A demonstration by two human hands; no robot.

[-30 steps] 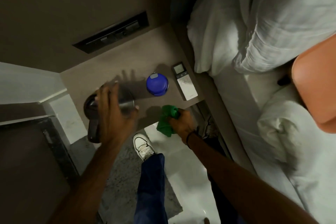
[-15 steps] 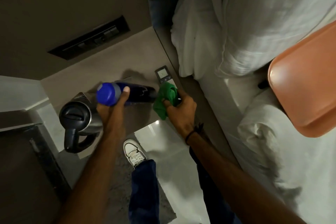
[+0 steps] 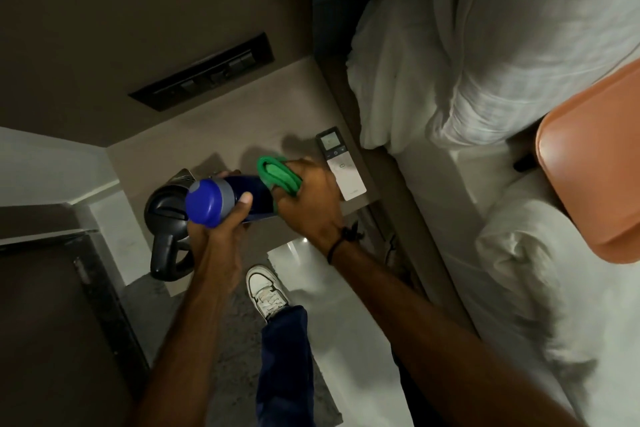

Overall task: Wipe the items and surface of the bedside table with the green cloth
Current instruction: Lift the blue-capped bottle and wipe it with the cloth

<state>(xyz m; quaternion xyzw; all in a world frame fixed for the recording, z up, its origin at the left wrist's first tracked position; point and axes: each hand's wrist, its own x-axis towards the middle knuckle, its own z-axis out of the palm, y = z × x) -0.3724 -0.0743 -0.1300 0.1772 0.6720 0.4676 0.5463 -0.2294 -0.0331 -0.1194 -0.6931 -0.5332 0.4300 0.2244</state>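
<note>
My left hand (image 3: 221, 222) grips a dark blue bottle (image 3: 254, 196) with a bright blue lid, tipped on its side above the bedside table (image 3: 249, 121). My right hand (image 3: 308, 198) clutches the bunched green cloth (image 3: 277, 173) and presses it against the bottle's body. A steel kettle with a black lid and handle (image 3: 166, 218) stands at the table's left front, partly behind the bottle. A white remote (image 3: 341, 163) lies flat at the table's right edge, just right of my right hand.
A dark switch panel (image 3: 202, 74) is set in the wall behind the table. The bed with white pillows (image 3: 485, 55) borders the table on the right, and an orange tray (image 3: 595, 163) sits on it. My shoe (image 3: 265, 291) stands on the floor below.
My left hand left the kettle, picked the blue bottle off the table and tipped it sideways. My right hand brought the green cloth up from the table's front edge onto the bottle.
</note>
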